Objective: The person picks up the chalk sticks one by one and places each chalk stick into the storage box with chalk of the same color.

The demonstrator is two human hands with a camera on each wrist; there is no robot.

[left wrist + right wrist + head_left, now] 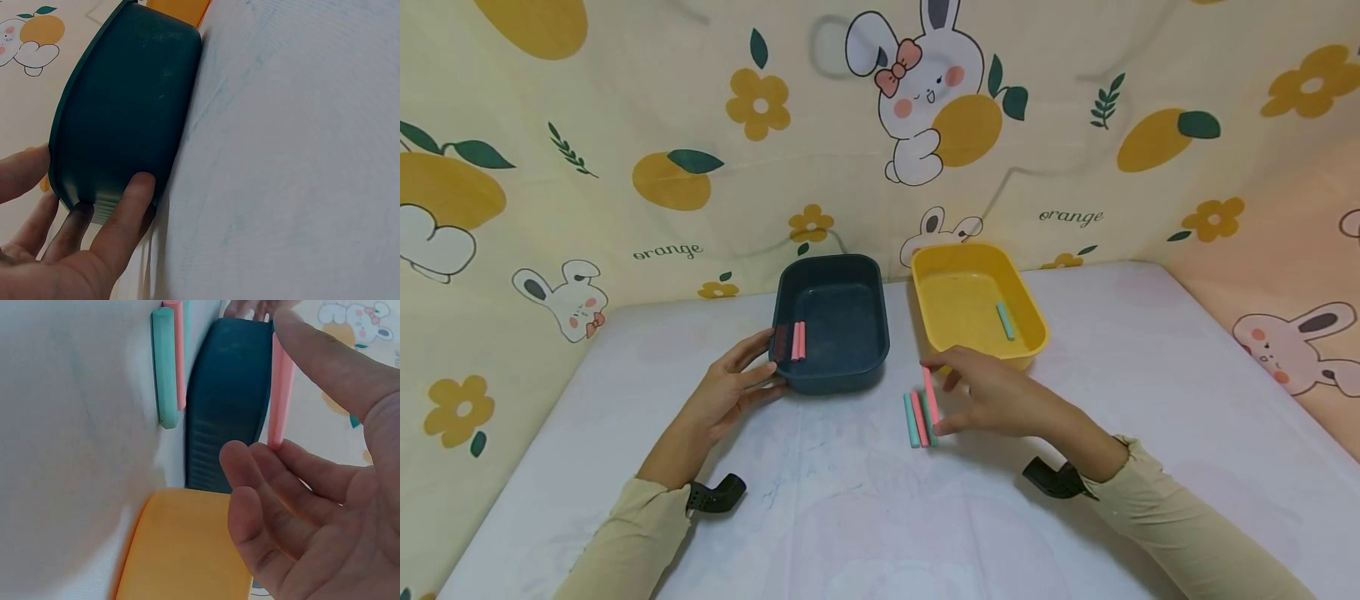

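Note:
My right hand pinches a pink chalk stick by its two ends, between thumb and a finger; the right wrist view shows this pink chalk raised off the table. Just under it lie two green chalk sticks with a pink one between them. My left hand touches the outside of a dark blue bin at its near left corner, fingers spread against the wall. Inside that bin are two pink chalk sticks. A single green chalk stick rests in the yellow bin.
Both bins stand side by side at the back of the white-covered table. Behind them hangs a cream cloth printed with rabbits and oranges. A black wrist-worn device is on each forearm.

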